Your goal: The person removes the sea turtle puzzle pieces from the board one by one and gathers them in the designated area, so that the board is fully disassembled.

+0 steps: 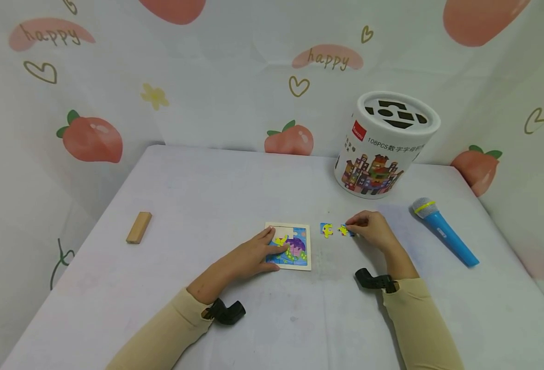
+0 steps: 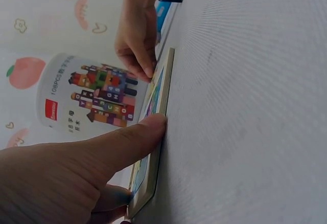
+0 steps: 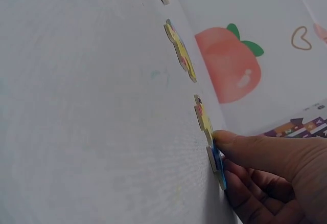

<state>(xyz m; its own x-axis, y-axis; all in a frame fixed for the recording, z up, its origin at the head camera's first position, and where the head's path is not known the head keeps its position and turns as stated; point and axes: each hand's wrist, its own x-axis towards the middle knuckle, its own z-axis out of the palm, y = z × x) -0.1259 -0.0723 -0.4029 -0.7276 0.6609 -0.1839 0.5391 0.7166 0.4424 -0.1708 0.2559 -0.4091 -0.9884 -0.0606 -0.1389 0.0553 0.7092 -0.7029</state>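
Note:
A small jigsaw puzzle board (image 1: 301,266) with a pale wooden rim lies at the middle of the table, colourful pieces set inside it. My left hand (image 1: 248,254) rests on its left side with fingers spread, the thumb on the near rim in the left wrist view. Right of the board, a yellow and blue puzzle piece (image 1: 326,229) lies flat. Beside that one, a second puzzle piece (image 3: 203,119) is pinched by the thumb and fingers of my right hand (image 1: 372,228), at the tabletop. Its far end is partly hidden by the fingertips.
A tall white tub (image 1: 378,149) with a holed lid stands at the back right. A blue toy microphone (image 1: 447,234) lies to the right of my right hand. One wooden block (image 1: 139,227) lies at the far left. A patterned cloth backdrop rises behind the table.

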